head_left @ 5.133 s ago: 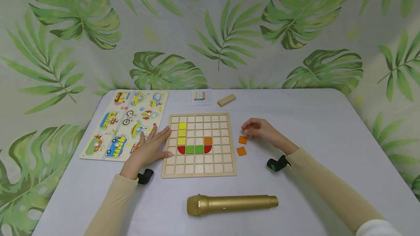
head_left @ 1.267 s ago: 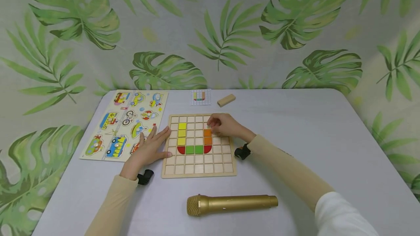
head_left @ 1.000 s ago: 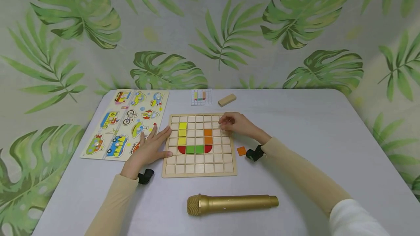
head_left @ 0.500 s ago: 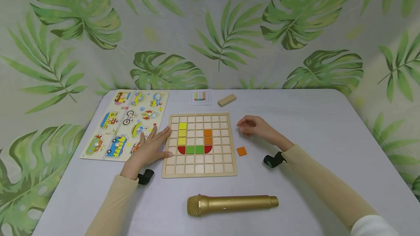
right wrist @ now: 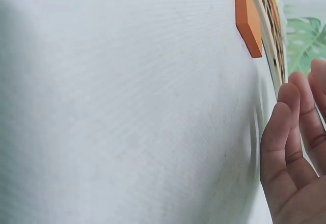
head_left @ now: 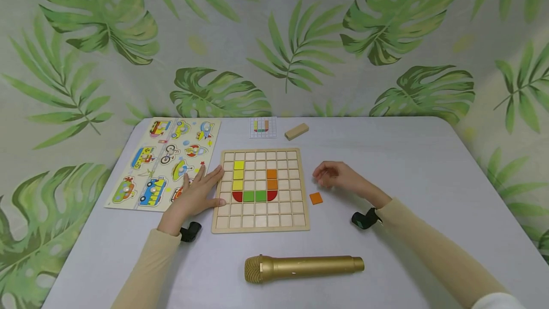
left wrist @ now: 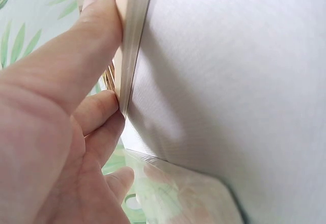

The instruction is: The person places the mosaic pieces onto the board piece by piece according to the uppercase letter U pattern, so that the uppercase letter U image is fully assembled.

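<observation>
A wooden grid board [head_left: 260, 221] lies mid-table. On it, three yellow tiles [head_left: 238, 174], rounded red corner tiles [head_left: 237, 197], green tiles [head_left: 249, 196] and two orange tiles [head_left: 272, 184] form a U, its right arm one tile shorter. My left hand [head_left: 195, 197] rests with spread fingers against the board's left edge; the left wrist view shows thumb and fingertips at that wooden edge [left wrist: 131, 46]. Right of the board, my right hand [head_left: 343, 178] hovers with loosely bent fingers, holding nothing. Just nearer to me lies a loose orange tile [head_left: 316, 198], beyond the fingertips in the right wrist view.
At the left lies a vehicle puzzle board [head_left: 165, 166], partly under my left hand. Behind the grid board are a small pattern card [head_left: 263, 127] showing a U and a wooden block [head_left: 296, 131]. A gold microphone [head_left: 310, 266] lies in front.
Two loose orange tiles lay on the table earlier; one now sits on the board above the first orange tile. My right hand has drawn back rightward off the board. The left hand stays put.
</observation>
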Available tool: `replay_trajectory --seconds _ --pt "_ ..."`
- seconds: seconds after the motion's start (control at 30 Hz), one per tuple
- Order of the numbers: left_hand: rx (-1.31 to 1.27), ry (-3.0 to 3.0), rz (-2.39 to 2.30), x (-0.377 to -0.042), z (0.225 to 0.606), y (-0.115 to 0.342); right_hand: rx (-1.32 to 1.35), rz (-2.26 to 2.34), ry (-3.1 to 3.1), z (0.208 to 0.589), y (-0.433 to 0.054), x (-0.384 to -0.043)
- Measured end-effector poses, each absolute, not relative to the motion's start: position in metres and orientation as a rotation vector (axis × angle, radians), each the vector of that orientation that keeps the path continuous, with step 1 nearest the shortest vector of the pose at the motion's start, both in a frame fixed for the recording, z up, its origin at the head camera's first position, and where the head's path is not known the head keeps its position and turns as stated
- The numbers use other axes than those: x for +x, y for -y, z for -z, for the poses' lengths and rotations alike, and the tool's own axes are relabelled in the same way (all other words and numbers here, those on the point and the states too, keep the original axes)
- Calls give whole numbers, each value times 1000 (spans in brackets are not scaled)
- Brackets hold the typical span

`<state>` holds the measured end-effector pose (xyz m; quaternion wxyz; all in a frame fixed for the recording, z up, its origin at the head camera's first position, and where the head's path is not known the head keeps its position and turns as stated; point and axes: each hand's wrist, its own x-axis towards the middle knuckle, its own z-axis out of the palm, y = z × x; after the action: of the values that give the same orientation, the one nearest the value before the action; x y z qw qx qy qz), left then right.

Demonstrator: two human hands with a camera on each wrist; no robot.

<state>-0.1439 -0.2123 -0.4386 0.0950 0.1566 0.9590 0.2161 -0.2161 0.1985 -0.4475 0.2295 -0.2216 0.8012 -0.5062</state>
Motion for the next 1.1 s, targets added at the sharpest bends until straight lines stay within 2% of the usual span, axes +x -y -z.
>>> replay_trajectory --seconds 0.63,1.1 --pt "472 -2848 -652 -143 440 213 -851 1152 -2370 450 -190 -195" --pt "483 -2848 -655 -144 440 213 -857 1116 -2375 444 -187 -194"
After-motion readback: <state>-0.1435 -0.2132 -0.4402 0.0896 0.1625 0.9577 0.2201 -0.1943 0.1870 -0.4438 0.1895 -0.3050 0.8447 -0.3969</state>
